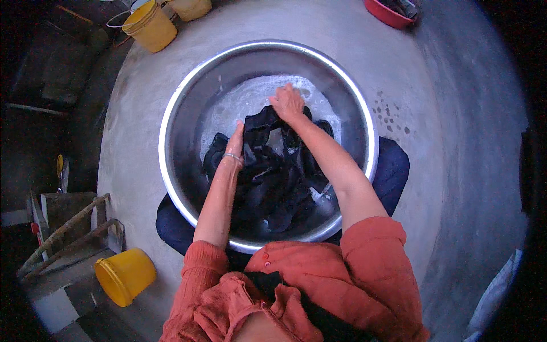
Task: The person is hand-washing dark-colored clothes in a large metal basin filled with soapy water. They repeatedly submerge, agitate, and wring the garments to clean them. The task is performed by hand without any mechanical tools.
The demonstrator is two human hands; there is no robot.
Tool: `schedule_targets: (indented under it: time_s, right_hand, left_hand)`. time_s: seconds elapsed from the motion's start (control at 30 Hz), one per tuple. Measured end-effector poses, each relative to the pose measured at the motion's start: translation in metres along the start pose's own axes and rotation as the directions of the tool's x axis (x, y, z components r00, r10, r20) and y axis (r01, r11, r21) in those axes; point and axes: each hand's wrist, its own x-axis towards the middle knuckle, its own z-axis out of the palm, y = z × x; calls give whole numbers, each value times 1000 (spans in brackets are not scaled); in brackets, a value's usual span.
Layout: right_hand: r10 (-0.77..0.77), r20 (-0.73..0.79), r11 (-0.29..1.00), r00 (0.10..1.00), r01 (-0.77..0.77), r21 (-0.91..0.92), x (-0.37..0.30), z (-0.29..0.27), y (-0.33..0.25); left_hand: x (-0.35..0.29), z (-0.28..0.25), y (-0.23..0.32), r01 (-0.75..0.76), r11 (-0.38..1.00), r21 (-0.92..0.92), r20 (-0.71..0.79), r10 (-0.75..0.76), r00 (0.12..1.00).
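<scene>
A wide steel basin [182, 97] holds soapy water [250, 90] and a heap of wet black clothing [273, 182]. My left hand [235, 141] grips the clothing at the heap's left side, thumb upward and most fingers hidden by the cloth. A thin bracelet [232, 156] circles that wrist. Farther out, my right hand [288, 104] is closed on the upper edge of the black cloth, close to the foam. White suds cover the water's far part. The cloth's folds hide where one garment ends and another begins.
My knees flank the basin on a grey concrete floor [456, 142]. Yellow buckets stand at far left [154, 28] and near left [126, 276], the latter beside a wooden frame [71, 233]. A red tub [389, 14] with dark contents sits far right. Wet spots mark the floor.
</scene>
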Motion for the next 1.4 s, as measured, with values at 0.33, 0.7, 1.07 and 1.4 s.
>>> schedule_targets:
  time_s: [0.33, 0.7, 1.07, 1.4]
  right_hand:
    - [-439, 168, 769, 883, 272, 579, -55, 37, -47]
    - [-89, -209, 941, 974, 151, 304, -24, 44, -25]
    - [-191, 190, 904, 963, 97, 417, -17, 45, -7]
    - [-481, -415, 731, 772, 615, 296, -101, 15, -95]
  left_hand:
    - [5, -20, 0, -1, 997, -77, 148, 13, 989]
    - [-7, 7, -2, -104, 993, 48, 38, 102, 994]
    - [15, -11, -6, -26, 994, -108, 182, 45, 982]
    - [0, -17, -4, -102, 981, -167, 188, 134, 973]
